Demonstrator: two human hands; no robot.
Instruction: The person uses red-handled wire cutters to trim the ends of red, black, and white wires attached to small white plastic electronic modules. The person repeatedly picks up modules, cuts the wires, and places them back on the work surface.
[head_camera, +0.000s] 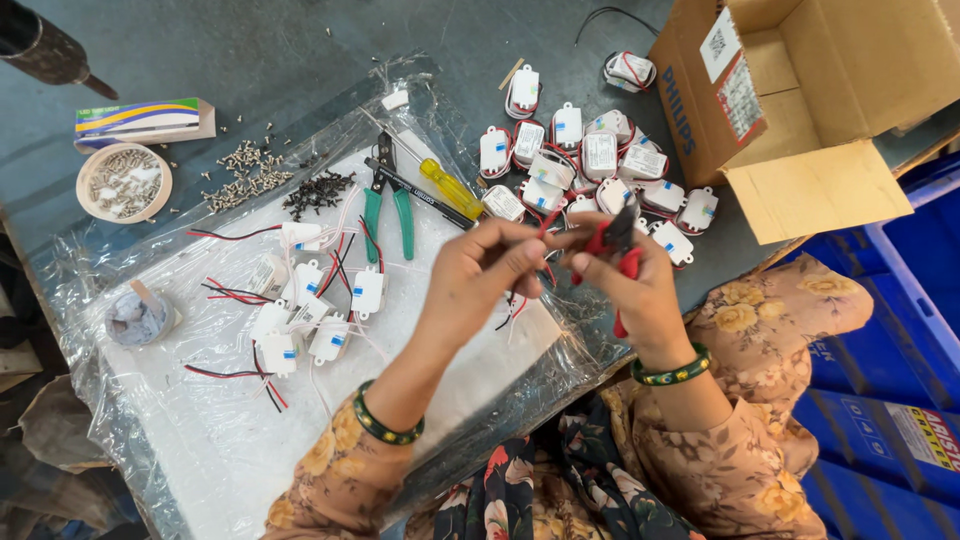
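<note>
Right hand (640, 285) has its grip closed on red-handled pliers (612, 245), raised above the counter (250, 40); left hand (480, 275) pinches thin red and black wires (545, 222) at their tip.

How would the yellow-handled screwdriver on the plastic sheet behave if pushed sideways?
The yellow-handled screwdriver looks rigid and would likely roll, since its handle seems rounded. The plastic sheet beneath looks smooth, so it may slide. The green-handled pliers beside it could stop it.
</note>
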